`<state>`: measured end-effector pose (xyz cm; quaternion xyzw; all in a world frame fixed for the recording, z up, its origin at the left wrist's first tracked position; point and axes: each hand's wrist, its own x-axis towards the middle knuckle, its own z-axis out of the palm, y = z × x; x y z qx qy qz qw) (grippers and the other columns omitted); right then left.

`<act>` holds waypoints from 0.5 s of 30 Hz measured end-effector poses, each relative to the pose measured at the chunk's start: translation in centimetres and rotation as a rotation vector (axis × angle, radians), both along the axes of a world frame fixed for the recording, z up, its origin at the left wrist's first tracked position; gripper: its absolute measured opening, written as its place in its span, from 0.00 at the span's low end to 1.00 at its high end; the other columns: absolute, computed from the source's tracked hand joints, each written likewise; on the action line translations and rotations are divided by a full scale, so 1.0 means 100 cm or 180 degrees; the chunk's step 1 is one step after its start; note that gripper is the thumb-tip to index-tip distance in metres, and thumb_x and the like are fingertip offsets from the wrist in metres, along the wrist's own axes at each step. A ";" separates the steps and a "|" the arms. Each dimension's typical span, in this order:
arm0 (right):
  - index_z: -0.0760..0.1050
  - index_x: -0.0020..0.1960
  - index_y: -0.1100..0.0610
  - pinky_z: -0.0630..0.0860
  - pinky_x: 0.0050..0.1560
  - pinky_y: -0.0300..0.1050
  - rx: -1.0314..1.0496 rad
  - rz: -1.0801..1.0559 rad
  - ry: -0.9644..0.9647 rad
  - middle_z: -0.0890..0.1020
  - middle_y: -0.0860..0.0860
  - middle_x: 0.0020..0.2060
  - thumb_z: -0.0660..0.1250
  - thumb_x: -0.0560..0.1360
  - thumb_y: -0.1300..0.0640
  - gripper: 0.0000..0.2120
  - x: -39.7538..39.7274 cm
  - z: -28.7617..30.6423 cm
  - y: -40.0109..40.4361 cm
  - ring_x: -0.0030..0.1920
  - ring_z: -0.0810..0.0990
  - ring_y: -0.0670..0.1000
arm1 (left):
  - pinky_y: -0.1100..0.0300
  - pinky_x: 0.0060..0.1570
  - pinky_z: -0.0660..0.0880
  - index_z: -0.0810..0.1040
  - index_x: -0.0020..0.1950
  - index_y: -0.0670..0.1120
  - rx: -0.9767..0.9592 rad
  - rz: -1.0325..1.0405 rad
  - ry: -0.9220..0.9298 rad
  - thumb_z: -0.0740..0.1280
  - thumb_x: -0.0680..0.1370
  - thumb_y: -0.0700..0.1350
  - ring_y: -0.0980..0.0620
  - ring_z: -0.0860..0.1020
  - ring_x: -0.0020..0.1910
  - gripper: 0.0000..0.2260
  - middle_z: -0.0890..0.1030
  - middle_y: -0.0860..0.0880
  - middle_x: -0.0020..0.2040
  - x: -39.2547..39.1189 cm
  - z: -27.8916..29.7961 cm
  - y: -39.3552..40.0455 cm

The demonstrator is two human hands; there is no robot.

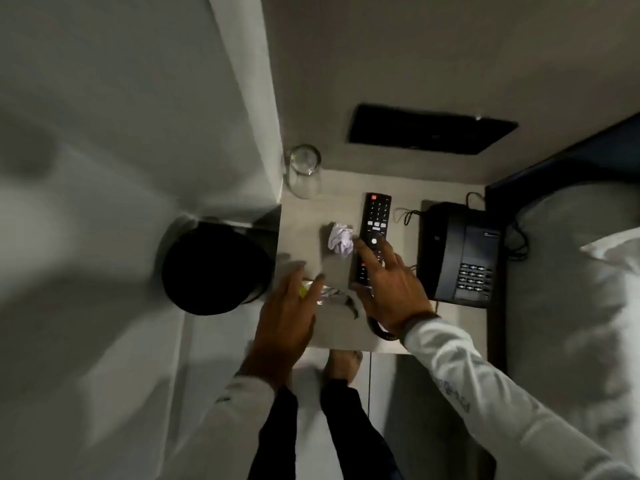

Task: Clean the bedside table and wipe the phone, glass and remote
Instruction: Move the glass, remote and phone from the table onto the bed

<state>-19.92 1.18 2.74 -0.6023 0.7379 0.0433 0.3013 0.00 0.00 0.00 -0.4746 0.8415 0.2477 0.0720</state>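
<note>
Head view, the only one given: a person stands over a pale bedside table (346,188) with both hands spread open above its near half, fingers apart and closed on nothing. The right hand (391,289) hovers over the lower end of the black remote (372,237), which lies flat in the middle of the table; whether the fingertips touch it I cannot tell. The left hand (287,313) is over the near left corner, above some crinkled clear wrapper with a bit of yellow (323,296); the blur hides whether it is touching. A crumpled white tissue (341,240) lies just beside the remote on its left. The glass (304,171) stands at the far left corner against the wall, and the black phone (460,254) sits on the right side, its cord trailing toward the near edge. No cloth shows, so the step looks like clearing litter before any wiping. The next move likely calls for closing the fingers on the wrapper and the tissue and dropping them into the dark round bin (214,268) just left of the table. The room is dim, with plain walls, a dark panel (433,129) on the wall above the table, and a bed with white bedding (581,271) at the right.
</note>
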 end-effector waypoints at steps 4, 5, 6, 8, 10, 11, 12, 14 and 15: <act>0.50 0.81 0.42 0.80 0.60 0.60 0.0087 0.0079 -0.0007 0.49 0.58 0.83 0.70 0.77 0.56 0.41 0.012 -0.050 -0.046 0.64 0.79 0.66 | 0.48 0.70 0.73 0.73 0.74 0.49 0.0026 -0.0431 -0.0025 0.63 0.82 0.43 0.43 0.68 0.76 0.20 0.71 0.43 0.76 -0.005 -0.060 -0.027; 0.50 0.81 0.42 0.80 0.59 0.61 0.0161 0.0102 0.0065 0.48 0.58 0.83 0.70 0.77 0.56 0.41 0.017 -0.064 -0.050 0.63 0.80 0.66 | 0.49 0.66 0.75 0.76 0.71 0.49 0.0103 -0.0458 -0.0067 0.65 0.80 0.42 0.44 0.71 0.73 0.18 0.74 0.45 0.73 -0.001 -0.071 -0.028; 0.51 0.81 0.42 0.79 0.60 0.61 0.0203 0.0095 0.0108 0.49 0.58 0.82 0.71 0.77 0.57 0.41 0.020 -0.074 -0.051 0.62 0.81 0.66 | 0.50 0.59 0.79 0.79 0.66 0.48 0.0136 -0.0409 -0.0011 0.68 0.78 0.40 0.44 0.75 0.68 0.16 0.78 0.45 0.68 0.005 -0.076 -0.026; 0.54 0.80 0.43 0.80 0.59 0.62 0.0183 0.0036 0.0151 0.53 0.59 0.81 0.69 0.77 0.60 0.39 0.028 -0.087 -0.050 0.58 0.82 0.67 | 0.52 0.45 0.84 0.84 0.57 0.46 0.0030 -0.0158 0.0076 0.75 0.71 0.37 0.44 0.82 0.56 0.15 0.83 0.46 0.56 0.028 -0.077 -0.023; 0.59 0.78 0.45 0.82 0.55 0.64 0.0064 -0.0119 0.0178 0.58 0.60 0.78 0.66 0.77 0.62 0.33 0.037 -0.094 -0.048 0.54 0.83 0.70 | 0.52 0.38 0.84 0.84 0.50 0.43 0.0002 0.0212 0.0238 0.75 0.69 0.35 0.43 0.84 0.49 0.11 0.84 0.43 0.50 0.060 -0.075 -0.023; 0.61 0.78 0.47 0.81 0.53 0.65 0.0001 -0.0193 0.0162 0.60 0.61 0.77 0.66 0.78 0.62 0.31 0.041 -0.096 -0.045 0.52 0.82 0.70 | 0.51 0.37 0.83 0.84 0.48 0.42 -0.0051 0.0499 0.0347 0.74 0.71 0.35 0.42 0.84 0.45 0.07 0.84 0.42 0.47 0.078 -0.073 -0.023; 0.63 0.77 0.49 0.81 0.51 0.65 -0.0056 -0.0240 0.0144 0.61 0.61 0.76 0.65 0.78 0.61 0.29 0.047 -0.098 -0.043 0.52 0.82 0.71 | 0.51 0.37 0.82 0.83 0.45 0.41 -0.0137 0.0860 0.0435 0.71 0.73 0.35 0.42 0.83 0.43 0.03 0.83 0.41 0.45 0.098 -0.071 -0.026; 0.65 0.76 0.50 0.81 0.48 0.65 -0.0132 -0.0322 0.0172 0.63 0.61 0.74 0.65 0.78 0.60 0.27 0.056 -0.099 -0.036 0.51 0.82 0.71 | 0.51 0.39 0.76 0.82 0.42 0.41 -0.0269 0.1651 0.0489 0.68 0.77 0.35 0.42 0.81 0.40 0.05 0.81 0.41 0.42 0.132 -0.071 -0.038; 0.65 0.76 0.50 0.81 0.47 0.65 -0.0163 -0.0371 0.0184 0.64 0.61 0.74 0.64 0.79 0.60 0.27 0.062 -0.100 -0.034 0.50 0.82 0.72 | 0.50 0.39 0.75 0.81 0.42 0.40 -0.0318 0.1948 0.0445 0.67 0.78 0.35 0.41 0.80 0.39 0.06 0.81 0.41 0.42 0.146 -0.072 -0.048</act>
